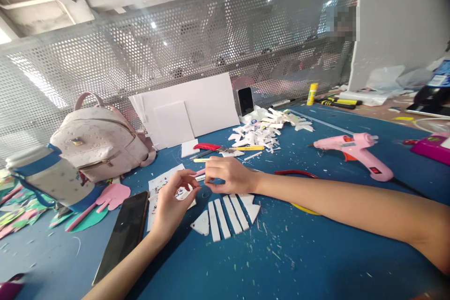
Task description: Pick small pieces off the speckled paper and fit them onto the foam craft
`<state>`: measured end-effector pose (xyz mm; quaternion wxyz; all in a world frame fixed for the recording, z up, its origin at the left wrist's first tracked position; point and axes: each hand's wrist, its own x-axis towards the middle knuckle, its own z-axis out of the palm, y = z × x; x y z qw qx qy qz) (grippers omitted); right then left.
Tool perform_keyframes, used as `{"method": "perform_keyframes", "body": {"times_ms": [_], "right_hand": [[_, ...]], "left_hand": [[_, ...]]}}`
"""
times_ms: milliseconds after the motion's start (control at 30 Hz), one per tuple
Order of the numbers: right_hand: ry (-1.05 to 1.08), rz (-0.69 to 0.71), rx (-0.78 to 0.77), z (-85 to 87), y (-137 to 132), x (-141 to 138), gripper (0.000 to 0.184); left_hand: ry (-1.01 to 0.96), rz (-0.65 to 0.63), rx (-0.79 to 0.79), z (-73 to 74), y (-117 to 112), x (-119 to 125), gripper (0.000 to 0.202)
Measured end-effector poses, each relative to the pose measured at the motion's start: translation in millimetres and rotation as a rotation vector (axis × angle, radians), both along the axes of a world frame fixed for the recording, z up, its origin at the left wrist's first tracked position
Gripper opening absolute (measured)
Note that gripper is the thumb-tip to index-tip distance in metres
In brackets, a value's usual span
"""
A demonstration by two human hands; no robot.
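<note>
My left hand [175, 199] and my right hand [229, 176] are close together above the blue table, their fingertips pinched. Anything between the fingers is too small to make out. Just below them lie flat white foam pieces in a fish-like row: a rounded triangular head piece [201, 223] with a small dark dot, several narrow strips [221, 218] and a notched tail piece [250, 207]. Under my left hand is a white paper [154, 197] with small dark bits on it. A red-handled tool [206, 146] and a yellow cutter [250, 148] lie beyond my right hand.
A pink glue gun [355, 147] rests at right. White foam scraps [260, 129] are heaped behind the hands. A dark phone [121, 234], a tumbler [52, 178] and a pale backpack [100, 138] stand or lie at left. White boards [211, 101] lean at the back.
</note>
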<state>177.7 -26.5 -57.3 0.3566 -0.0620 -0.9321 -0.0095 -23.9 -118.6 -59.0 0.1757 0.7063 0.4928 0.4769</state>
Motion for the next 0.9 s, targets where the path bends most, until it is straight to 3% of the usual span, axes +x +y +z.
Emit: {"method": "perform_keyframes", "body": {"times_ms": [400,900], "right_hand": [[0.002,0.025,-0.009,0.7,-0.9,-0.2,0.013],[-0.011,0.021,0.006,1.3,-2.0,-0.9,0.013]], "left_hand": [[0.005,-0.006,0.003,0.4,-1.2,1.3,0.026],[0.123,0.038,0.137,-1.3,-4.5,3.0,0.027]]}}
